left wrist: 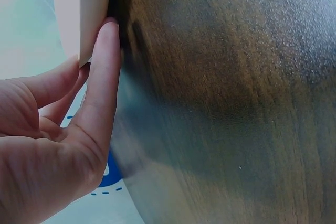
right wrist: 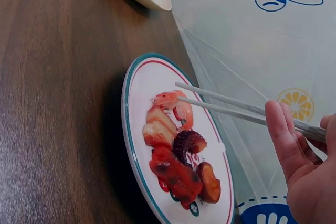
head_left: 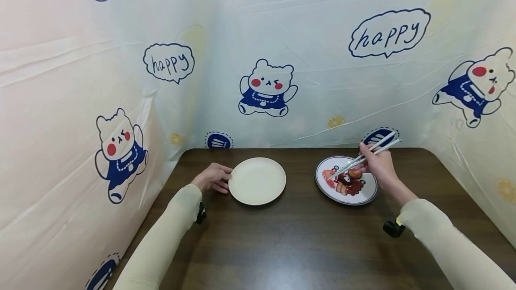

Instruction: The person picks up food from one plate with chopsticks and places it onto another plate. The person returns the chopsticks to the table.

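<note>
At the left of the table, my left hand (head_left: 213,177) pinches the rim of a plain cream plate (head_left: 258,181). The left wrist view shows the thumb on the plate's top edge and fingers underneath. My right hand (head_left: 380,164) holds a pair of pale chopsticks (right wrist: 223,109) over a white plate (head_left: 364,198) with coloured rim lines. The chopstick tips reach a pink-orange shrimp (right wrist: 184,111), slightly parted around its upper end. Beside the shrimp lie sliced pale-red pieces (right wrist: 159,128), a dark purple octopus tentacle (right wrist: 188,145), a red glazed piece (right wrist: 176,172) and a brown-orange piece (right wrist: 209,184).
Both plates stand toward the far side of a dark wooden table (head_left: 278,245), with bare wood between them. A pale curtain (head_left: 217,79) printed with cartoon bears hangs behind the table and along both sides. A small black device (head_left: 393,229) sits at my right wrist.
</note>
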Demonstrator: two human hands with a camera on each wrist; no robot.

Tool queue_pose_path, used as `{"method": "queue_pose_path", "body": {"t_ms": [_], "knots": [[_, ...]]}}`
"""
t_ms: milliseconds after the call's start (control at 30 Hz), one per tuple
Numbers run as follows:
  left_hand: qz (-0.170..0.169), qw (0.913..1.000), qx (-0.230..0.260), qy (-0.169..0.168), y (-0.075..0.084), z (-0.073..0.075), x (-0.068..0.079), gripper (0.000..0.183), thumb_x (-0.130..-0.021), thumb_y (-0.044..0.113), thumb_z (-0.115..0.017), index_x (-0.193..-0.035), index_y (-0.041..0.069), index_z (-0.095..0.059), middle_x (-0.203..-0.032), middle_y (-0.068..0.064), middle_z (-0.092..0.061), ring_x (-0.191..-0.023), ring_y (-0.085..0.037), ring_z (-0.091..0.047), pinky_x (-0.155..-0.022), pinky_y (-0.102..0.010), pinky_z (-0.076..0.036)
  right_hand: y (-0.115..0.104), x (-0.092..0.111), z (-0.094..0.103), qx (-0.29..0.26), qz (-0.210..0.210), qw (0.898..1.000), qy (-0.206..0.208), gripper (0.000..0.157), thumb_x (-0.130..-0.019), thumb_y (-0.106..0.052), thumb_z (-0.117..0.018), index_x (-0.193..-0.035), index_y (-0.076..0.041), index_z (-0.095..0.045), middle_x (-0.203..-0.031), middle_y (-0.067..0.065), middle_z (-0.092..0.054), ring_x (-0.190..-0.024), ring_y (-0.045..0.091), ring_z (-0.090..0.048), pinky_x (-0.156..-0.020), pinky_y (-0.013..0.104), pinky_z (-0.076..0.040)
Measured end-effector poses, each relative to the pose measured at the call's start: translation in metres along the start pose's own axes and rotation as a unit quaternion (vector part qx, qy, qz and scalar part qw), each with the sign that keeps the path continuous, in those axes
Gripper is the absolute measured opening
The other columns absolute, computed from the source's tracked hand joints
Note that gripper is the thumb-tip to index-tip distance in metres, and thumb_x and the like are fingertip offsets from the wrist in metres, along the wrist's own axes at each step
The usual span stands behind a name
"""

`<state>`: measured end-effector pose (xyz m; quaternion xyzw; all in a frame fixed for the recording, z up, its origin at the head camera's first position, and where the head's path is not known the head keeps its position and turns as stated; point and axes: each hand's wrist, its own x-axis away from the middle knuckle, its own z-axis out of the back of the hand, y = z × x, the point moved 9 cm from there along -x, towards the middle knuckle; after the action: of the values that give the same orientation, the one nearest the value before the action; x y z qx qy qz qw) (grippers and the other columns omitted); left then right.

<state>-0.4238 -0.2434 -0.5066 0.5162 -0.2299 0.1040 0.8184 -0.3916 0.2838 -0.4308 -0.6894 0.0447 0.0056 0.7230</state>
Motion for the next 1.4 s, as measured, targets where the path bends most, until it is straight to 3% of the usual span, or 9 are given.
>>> {"method": "queue_pose_path", "body": {"t_ms": [333, 900, 1167, 1400], "knots": [[0.005, 1.0000, 0.000, 0.002, 0.000, 0.000, 0.000, 0.046, -0.104, 0.005, -0.064, -0.149, -0.001, -0.056, -0.104, -0.017, -0.071, -0.073, -0.023, -0.073, -0.073, -0.041, -0.067, -0.008, 0.003, -0.006, 0.006, -0.006, 1.000, 0.015, 0.044, -0.111, -0.037, -0.053, -0.115, 0.007, -0.049, -0.077, 0.016, -0.071, -0.060, 0.022, -0.074, -0.062, 0.041, -0.066], [0.010, 0.9999, -0.001, 0.006, -0.002, 0.001, -0.003, 0.046, -0.104, 0.006, -0.065, -0.149, 0.000, -0.058, -0.104, -0.017, -0.071, -0.072, -0.023, -0.072, -0.073, -0.042, -0.067, -0.019, 0.008, -0.013, 0.096, 0.006, 0.994, 0.055, 0.049, -0.112, -0.037, -0.053, -0.116, 0.012, -0.054, -0.077, 0.025, -0.071, -0.062, 0.034, -0.075, -0.060, 0.045, -0.065], [0.006, 1.0000, 0.002, 0.005, -0.001, 0.001, -0.002, 0.045, -0.103, 0.004, -0.065, -0.148, -0.002, -0.058, -0.106, -0.018, -0.071, -0.072, -0.023, -0.072, -0.072, -0.042, -0.067, -0.013, 0.012, -0.020, 0.126, 0.003, 0.991, 0.043, 0.049, -0.112, -0.041, -0.052, -0.112, 0.007, -0.056, -0.080, 0.025, -0.072, -0.059, 0.028, -0.074, -0.059, 0.042, -0.065], [0.006, 1.0000, 0.002, 0.005, -0.001, 0.000, -0.002, 0.046, -0.104, 0.005, -0.065, -0.148, -0.001, -0.058, -0.109, -0.018, -0.071, -0.073, -0.023, -0.073, -0.073, -0.042, -0.067, -0.015, 0.009, -0.016, 0.134, 0.004, 0.991, 0.023, 0.052, -0.112, -0.038, -0.051, -0.116, 0.014, -0.053, -0.079, 0.028, -0.071, -0.058, 0.026, -0.074, -0.062, 0.046, -0.065]]}}
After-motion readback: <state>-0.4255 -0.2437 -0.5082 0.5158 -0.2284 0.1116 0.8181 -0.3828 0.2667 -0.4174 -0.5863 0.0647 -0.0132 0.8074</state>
